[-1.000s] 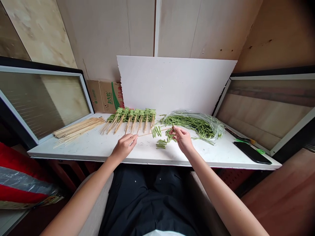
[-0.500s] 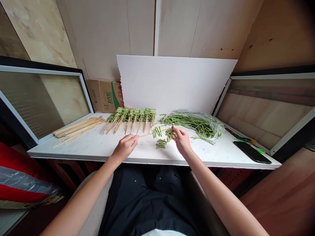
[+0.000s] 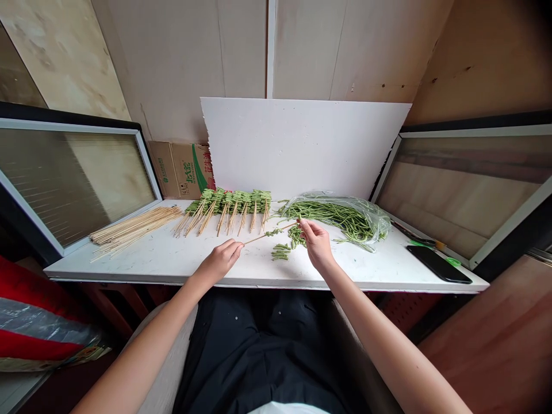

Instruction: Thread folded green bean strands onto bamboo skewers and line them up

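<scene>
My left hand [image 3: 223, 257] is closed around the near end of a bamboo skewer [image 3: 255, 238], which slants up to the right above the table. Several short green bean pieces [image 3: 273, 232] are threaded midway along it. At the skewer's far tip, my right hand [image 3: 314, 237] pinches a green bean piece [image 3: 299, 218] between thumb and fingers. Below lie loose cut bean pieces [image 3: 280, 252], with another small pile [image 3: 295, 236] partly hidden behind my right hand. Filled bean skewers [image 3: 233, 202] are stacked at the back, their sticks pointing toward me.
Bare bamboo skewers [image 3: 133, 227] lie in a bundle at the left. A clear plastic bag of long green beans [image 3: 345, 215] rests at the back right. Near the right edge are a black phone [image 3: 437, 264] and scissors [image 3: 416, 236]. A cardboard box [image 3: 180, 168] stands behind, beside a white board [image 3: 302, 146].
The threaded bean pieces have turned on the skewer, from showing their length to lying bunched and edge-on. Both hands keep their grip; the view has shifted slightly.
</scene>
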`<state>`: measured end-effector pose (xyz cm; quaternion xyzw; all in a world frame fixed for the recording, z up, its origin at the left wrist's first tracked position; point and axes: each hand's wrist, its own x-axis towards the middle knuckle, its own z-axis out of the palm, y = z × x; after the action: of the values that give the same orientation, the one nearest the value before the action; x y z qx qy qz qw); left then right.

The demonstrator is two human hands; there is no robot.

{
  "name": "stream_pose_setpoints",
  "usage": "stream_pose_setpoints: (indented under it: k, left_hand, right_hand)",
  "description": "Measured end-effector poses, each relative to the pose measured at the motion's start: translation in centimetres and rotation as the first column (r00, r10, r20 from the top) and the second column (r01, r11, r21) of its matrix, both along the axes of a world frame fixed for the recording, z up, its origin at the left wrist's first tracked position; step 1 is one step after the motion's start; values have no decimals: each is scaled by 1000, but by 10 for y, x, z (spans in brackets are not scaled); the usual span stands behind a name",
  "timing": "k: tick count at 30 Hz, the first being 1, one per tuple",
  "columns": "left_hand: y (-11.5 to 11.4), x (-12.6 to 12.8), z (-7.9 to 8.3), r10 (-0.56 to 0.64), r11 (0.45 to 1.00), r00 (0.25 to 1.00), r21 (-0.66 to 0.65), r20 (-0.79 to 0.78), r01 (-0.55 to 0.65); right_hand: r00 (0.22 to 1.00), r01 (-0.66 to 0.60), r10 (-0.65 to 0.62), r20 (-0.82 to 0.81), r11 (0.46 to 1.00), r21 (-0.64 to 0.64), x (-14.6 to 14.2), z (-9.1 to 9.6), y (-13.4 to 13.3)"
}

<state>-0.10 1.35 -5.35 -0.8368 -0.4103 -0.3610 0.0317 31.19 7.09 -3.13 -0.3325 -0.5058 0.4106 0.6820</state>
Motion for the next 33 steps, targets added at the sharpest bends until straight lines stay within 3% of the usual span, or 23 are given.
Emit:
stream_pose_setpoints:
  k: [10,19,33]
  left_hand:
    - [-4,11,-5,-21,997,999,-68,-33,19]
    - [-1,17,-5,-39,994,988,105,151,23]
    - [1,7,-13,-14,998,1000,63,11,13]
  right_hand:
    - [994,20,-28,102,997,77,1,16,-10]
    - [987,144,-146,60,989,42,5,28,-14]
    - [996,62,-69,54,990,124,-2,25,-21]
